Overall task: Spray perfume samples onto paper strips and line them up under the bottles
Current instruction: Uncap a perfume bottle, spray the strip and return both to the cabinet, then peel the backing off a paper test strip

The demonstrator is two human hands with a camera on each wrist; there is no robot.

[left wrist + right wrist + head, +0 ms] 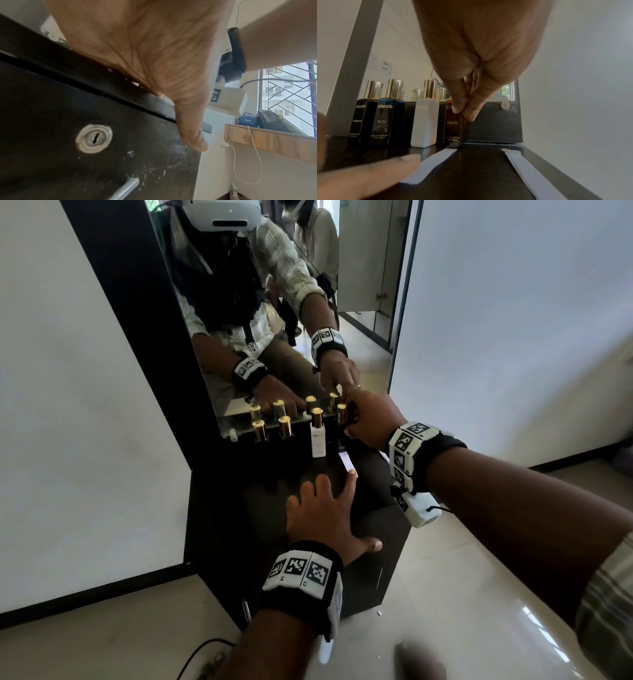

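Observation:
Four gold-capped perfume bottles stand in a row against the mirror: black (363, 119), blue (388, 119), white (318, 440) (425, 121) and amber (453, 125). My right hand (356, 419) (464, 112) grips the amber bottle (342, 414) at the row's right end; its base looks level with the others. My left hand (322, 508) lies flat on the dark cabinet top (267, 508), its forefinger (368, 175) pressing a white paper strip (347, 463) (433, 165) in front of the amber bottle. In the left wrist view only the palm (145, 54) shows.
A small stack of spare strips (530, 173) lies along the cabinet's right edge. The mirror (274, 302) rises right behind the bottles. The cabinet front carries a keyhole (94, 138) and a metal handle (125, 189). A cable (202, 652) lies on the tiled floor.

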